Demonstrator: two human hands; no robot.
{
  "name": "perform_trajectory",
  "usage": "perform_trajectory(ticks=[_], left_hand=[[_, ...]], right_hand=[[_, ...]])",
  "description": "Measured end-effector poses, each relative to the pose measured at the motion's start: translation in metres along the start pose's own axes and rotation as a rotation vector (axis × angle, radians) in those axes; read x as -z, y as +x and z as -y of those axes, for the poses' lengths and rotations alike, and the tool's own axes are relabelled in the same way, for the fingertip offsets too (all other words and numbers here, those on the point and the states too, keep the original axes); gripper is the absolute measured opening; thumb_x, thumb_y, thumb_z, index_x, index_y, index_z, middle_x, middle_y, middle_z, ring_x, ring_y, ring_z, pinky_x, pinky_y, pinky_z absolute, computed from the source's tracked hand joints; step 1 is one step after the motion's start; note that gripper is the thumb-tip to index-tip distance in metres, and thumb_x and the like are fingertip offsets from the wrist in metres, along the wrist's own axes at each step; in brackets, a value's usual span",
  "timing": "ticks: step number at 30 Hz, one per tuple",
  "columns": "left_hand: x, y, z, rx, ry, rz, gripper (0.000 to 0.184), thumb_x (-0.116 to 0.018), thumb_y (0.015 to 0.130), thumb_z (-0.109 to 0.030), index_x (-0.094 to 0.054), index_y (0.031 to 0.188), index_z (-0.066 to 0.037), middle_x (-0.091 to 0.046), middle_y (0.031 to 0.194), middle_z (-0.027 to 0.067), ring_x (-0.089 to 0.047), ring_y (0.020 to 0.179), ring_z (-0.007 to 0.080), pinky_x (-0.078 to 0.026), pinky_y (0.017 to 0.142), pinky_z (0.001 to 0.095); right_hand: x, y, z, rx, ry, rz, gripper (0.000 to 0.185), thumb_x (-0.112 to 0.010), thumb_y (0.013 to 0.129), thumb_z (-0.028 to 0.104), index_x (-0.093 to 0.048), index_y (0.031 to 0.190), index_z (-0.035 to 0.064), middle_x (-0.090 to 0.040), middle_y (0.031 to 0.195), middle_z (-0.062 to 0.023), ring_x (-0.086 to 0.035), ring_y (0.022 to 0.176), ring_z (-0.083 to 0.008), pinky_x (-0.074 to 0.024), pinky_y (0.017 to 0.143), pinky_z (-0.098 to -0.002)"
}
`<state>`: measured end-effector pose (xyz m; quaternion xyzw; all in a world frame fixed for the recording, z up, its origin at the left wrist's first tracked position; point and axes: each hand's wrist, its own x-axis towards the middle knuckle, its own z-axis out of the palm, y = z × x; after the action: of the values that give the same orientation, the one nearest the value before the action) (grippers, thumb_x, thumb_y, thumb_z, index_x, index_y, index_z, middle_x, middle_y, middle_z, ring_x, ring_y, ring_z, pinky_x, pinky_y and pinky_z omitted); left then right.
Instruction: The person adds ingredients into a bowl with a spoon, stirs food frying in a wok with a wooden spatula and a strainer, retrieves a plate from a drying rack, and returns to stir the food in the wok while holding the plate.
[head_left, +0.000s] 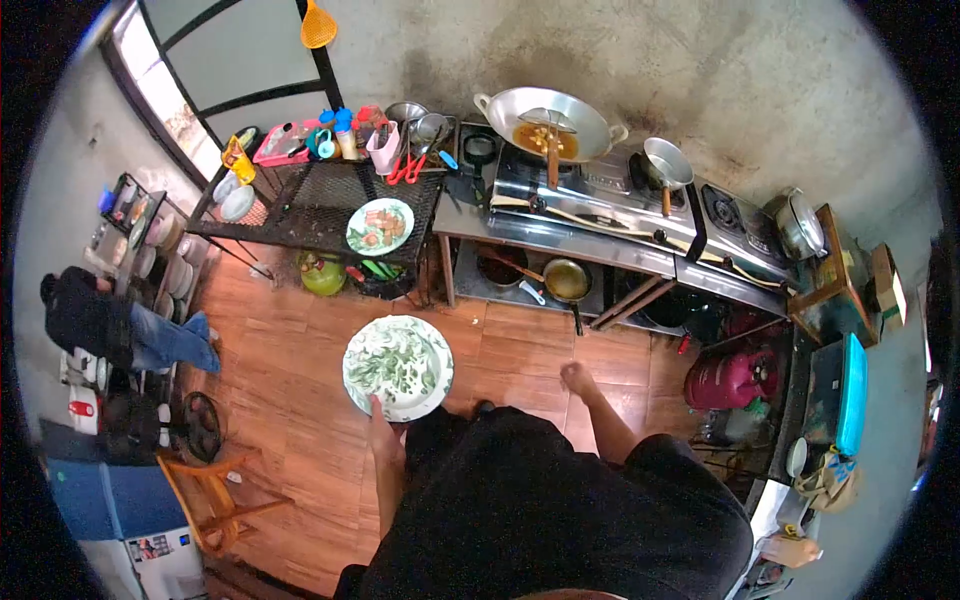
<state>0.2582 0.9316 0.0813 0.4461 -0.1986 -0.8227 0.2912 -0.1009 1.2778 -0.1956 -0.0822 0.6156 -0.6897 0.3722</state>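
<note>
My left hand holds a round white plate by its near rim, with the thumb on top and the other fingers hidden underneath. Green leaf shapes cover much of the plate's surface; whether they are printed or real leaves I cannot tell. Out to the right, my right hand hangs over the tiled floor, away from any object, with its fingers curled in and nothing visible in them. A second patterned plate bearing pieces of food rests on the black mesh table.
Beyond my hands, a steel counter carries a stove with a large wok and a saucepan. Pans sit on the shelf below. A person stands at the left by the dish rack. A pink gas cylinder is at the right.
</note>
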Motion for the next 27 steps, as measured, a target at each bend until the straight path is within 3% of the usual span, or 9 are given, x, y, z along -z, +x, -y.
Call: perform_trajectory(ticks=[2,3,6,7,13,16,24,26,27], left_hand=[[-0.03,0.002,-0.021,-0.022,-0.04,0.054,0.055,-0.048,0.095,-0.042,-0.041,0.132,-0.002,-0.056,0.12,0.0134,-0.061,0.1,0.028,-0.055,0.074,0.0431],[-0.048,0.007,-0.032,-0.017,-0.036,0.054,0.055,-0.048,0.095,-0.042,-0.041,0.132,-0.002,-0.056,0.12,0.0134,-0.061,0.1,0.028,-0.055,0.074,0.0431],[-0.073,0.033,-0.066,-0.024,0.088,-0.002,0.052,-0.047,0.096,-0.04,-0.042,0.131,-0.001,-0.056,0.12,0.0171,-0.061,0.101,0.0313,-0.055,0.078,0.0466],[-0.075,0.047,-0.075,-0.02,0.124,-0.006,0.052,-0.047,0.096,-0.04,-0.042,0.13,-0.001,-0.056,0.119,0.0172,-0.061,0.101,0.0312,-0.056,0.078,0.0464],[-0.114,0.102,-0.125,-0.064,0.227,-0.012,0.053,-0.048,0.096,-0.038,-0.037,0.135,-0.005,-0.055,0.12,0.0164,-0.062,0.1,0.0294,-0.057,0.074,0.0427],[-0.088,0.159,-0.126,0.05,0.177,0.148,0.054,-0.048,0.096,-0.037,-0.034,0.138,-0.006,-0.054,0.123,0.015,-0.062,0.1,0.0264,-0.057,0.072,0.0392],[-0.137,0.164,-0.123,0.045,0.29,-0.01,0.055,-0.052,0.094,-0.037,-0.036,0.137,-0.006,-0.054,0.124,0.013,-0.06,0.102,0.0239,-0.055,0.075,0.036],[-0.159,0.159,-0.121,0.034,0.318,-0.007,0.057,-0.054,0.094,-0.038,-0.036,0.137,-0.006,-0.052,0.126,0.0125,-0.058,0.106,0.0239,-0.052,0.081,0.0365],[-0.159,0.164,-0.111,0.041,0.325,-0.062,0.058,-0.054,0.094,-0.038,-0.036,0.138,-0.006,-0.051,0.128,0.0125,-0.057,0.108,0.0243,-0.052,0.08,0.0366]], right_hand=[[-0.087,0.033,0.104,0.006,-0.635,-0.224,0.021,-0.055,0.085,0.021,-0.066,0.073,0.0073,-0.063,0.068,-0.0086,-0.061,0.068,-0.0209,-0.0487,0.064,-0.0352],[-0.097,0.061,0.126,0.018,-0.667,-0.165,0.021,-0.054,0.084,0.019,-0.066,0.075,0.0046,-0.065,0.07,-0.009,-0.061,0.068,-0.0211,-0.0487,0.064,-0.0354],[-0.156,0.082,0.163,0.049,-0.459,-0.141,0.023,-0.055,0.084,0.018,-0.067,0.074,0.0007,-0.066,0.071,-0.0112,-0.06,0.068,-0.0187,-0.0482,0.061,-0.0351],[-0.164,0.085,0.166,-0.071,-0.587,-0.07,0.019,-0.054,0.088,0.013,-0.056,0.105,0.0049,-0.065,0.085,-0.0093,-0.062,0.07,-0.016,-0.0488,0.056,-0.0291],[-0.22,0.071,0.153,-0.45,-0.33,-0.052,0.025,-0.057,0.091,0.025,-0.059,0.109,0.0069,-0.065,0.08,-0.0076,-0.062,0.064,-0.0148,-0.0488,0.053,-0.0297],[-0.229,0.073,0.145,-0.365,-0.288,-0.115,0.027,-0.055,0.093,0.023,-0.057,0.112,0.005,-0.065,0.083,-0.0095,-0.063,0.065,-0.016,-0.0491,0.054,-0.0303],[-0.206,0.123,0.187,-0.206,-0.407,-0.228,0.024,-0.053,0.091,0.019,-0.057,0.111,0.0065,-0.066,0.085,-0.0102,-0.062,0.066,-0.018,-0.0493,0.055,-0.0319],[-0.2,0.159,0.218,-0.017,-0.997,-0.135,0.021,-0.052,0.091,0.015,-0.057,0.106,0.0011,-0.063,0.082,-0.0097,-0.061,0.069,-0.018,-0.0512,0.058,-0.0322],[-0.189,0.174,0.209,0.173,-0.927,-0.168,0.016,-0.051,0.09,0.009,-0.058,0.101,-0.0015,-0.062,0.081,-0.0094,-0.061,0.071,-0.0169,-0.0511,0.058,-0.0302]])
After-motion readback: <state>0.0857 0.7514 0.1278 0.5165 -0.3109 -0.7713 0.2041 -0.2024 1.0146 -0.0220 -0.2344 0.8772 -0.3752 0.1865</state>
